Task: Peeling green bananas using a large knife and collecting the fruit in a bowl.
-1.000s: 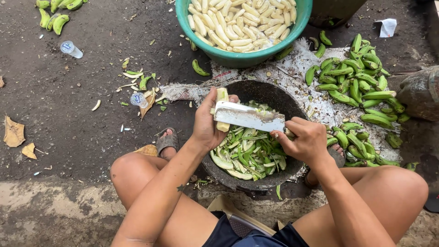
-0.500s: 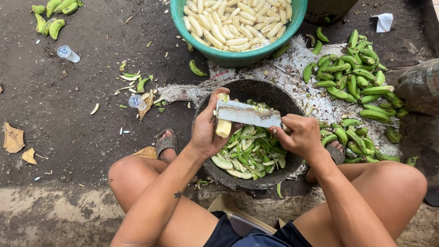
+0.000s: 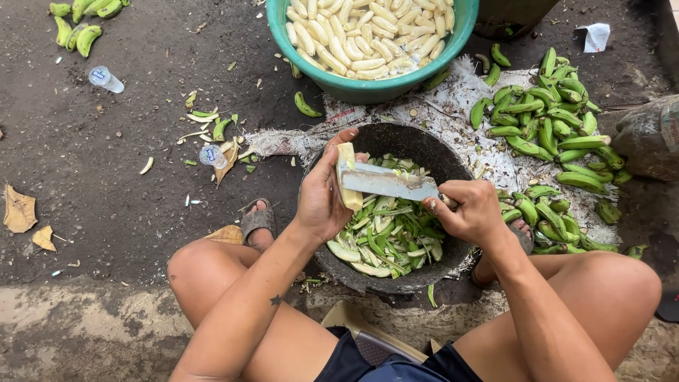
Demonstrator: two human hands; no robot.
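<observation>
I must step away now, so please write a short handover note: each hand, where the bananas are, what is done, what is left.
Left hand: holds a peeled banana upright over the dark basin.
Right hand: grips the knife, blade flat against that banana.
Done: the green tub is full of peeled bananas; green peels fill the basin.
Left: the pile of green bananas on the right, and a few more at far left.

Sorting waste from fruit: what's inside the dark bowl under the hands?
The dark bowl holds green peels. The left hand, knife and peels cover its bottom.
</observation>
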